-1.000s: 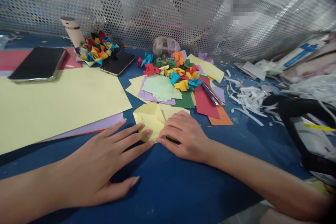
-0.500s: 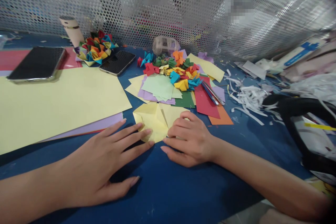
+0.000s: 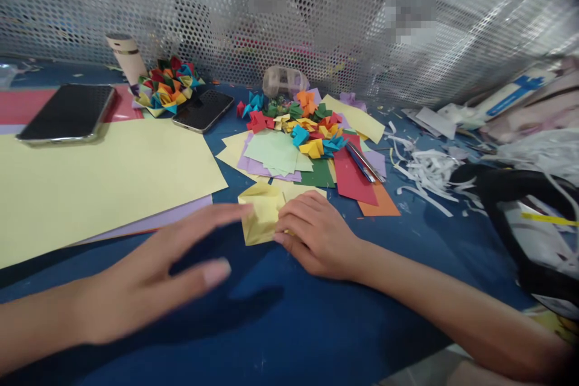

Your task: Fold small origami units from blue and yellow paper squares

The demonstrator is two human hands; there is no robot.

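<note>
A creased piece of yellow paper (image 3: pixel 261 217) stands partly folded on the blue table, close in front of me. My right hand (image 3: pixel 319 232) has its fingers closed on the paper's right side; the fingertips hide that edge. My left hand (image 3: pixel 167 271) hovers to the left, thumb and fingers apart, slightly blurred. Its fingertips reach the left part of the paper, and whether they touch I cannot tell. Behind the folded piece lies another yellow sheet (image 3: pixel 310 191).
Paper sheets (image 3: pixel 272 151) and small folded paper pieces (image 3: pixel 312 148) lie beyond, with a pen (image 3: pixel 360 163). Large yellow paper (image 3: pixel 104 181), two phones (image 3: pixel 67 111) and a folded-paper cluster (image 3: pixel 165 87) are left. White paper strips (image 3: pixel 429 172) and a black object (image 3: pixel 506 229) are right.
My left hand has lifted off the table, its fingers drawn together and thumb apart. My right hand has shifted slightly left and closed on the yellow paper, whose right side is now folded up.
</note>
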